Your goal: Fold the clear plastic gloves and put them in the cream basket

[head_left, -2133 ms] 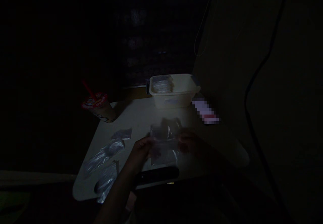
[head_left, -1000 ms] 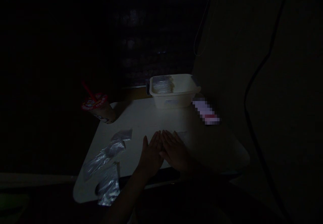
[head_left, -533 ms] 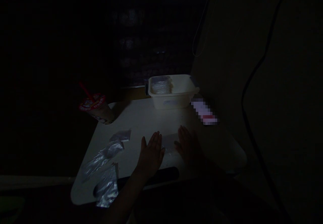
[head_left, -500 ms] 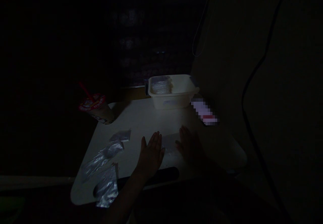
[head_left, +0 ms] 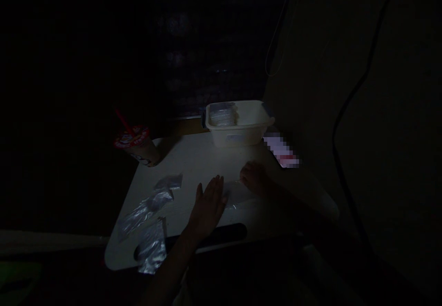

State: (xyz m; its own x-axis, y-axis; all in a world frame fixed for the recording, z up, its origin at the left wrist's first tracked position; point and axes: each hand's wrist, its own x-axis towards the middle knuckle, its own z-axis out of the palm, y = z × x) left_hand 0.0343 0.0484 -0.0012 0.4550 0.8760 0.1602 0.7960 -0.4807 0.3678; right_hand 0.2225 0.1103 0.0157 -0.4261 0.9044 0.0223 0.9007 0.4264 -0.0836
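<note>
The scene is very dark. A clear plastic bag [head_left: 237, 194] lies flat on the pale table [head_left: 193, 158]. My left hand [head_left: 208, 204] lies flat on the table, fingers stretched out, pressing the bag's left edge. My right hand [head_left: 254, 178] rests at the bag's far right corner with its fingers curled, seemingly pinching the bag's edge; the dim light hides the detail.
Several more clear bags [head_left: 148, 209] lie at the table's left and front-left edge. A white tub [head_left: 241, 129] holding bags stands at the back. A lidded cup with a red straw [head_left: 136, 147] stands back left. A wall with a hanging cable [head_left: 345, 112] is on the right.
The bag was held up in both hands, then laid down and smoothed by flat palms moving apart. Now my right hand has curled at the bag's far corner; the left stays flat.
</note>
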